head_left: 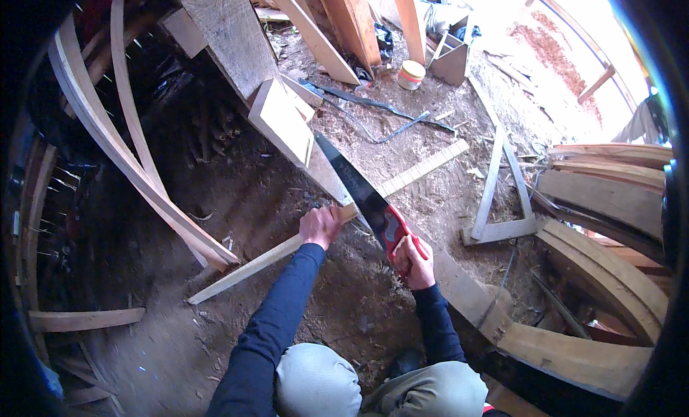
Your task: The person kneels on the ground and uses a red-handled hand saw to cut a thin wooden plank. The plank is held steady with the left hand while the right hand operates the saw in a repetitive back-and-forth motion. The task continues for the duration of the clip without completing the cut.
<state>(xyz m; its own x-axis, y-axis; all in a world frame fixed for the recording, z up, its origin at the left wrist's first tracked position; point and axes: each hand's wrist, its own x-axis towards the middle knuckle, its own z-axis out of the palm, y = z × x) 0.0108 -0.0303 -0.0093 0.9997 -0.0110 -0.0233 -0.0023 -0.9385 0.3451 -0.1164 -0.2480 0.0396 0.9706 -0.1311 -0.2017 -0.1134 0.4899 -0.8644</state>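
My right hand (413, 262) is closed round the red and grey handle of a hand saw (352, 179), whose dark blade points away to the upper left. The blade lies across a thin wooden strip (251, 271), which reaches from the lower left to the upper right over a long timber beam (451, 272). My left hand (321, 227) grips the strip just left of the blade. Whether the teeth have cut into the strip is too small to tell. A pale wood block (281, 121) sits on the beam near the saw's tip.
A triangular wooden frame (500, 187) lies at the right, near stacked curved timbers (603, 273). Long curved strips (136, 166) lean at the left. A round tub (411, 75) and a dark strap (359, 100) are on the dirt floor beyond. My knees are close below.
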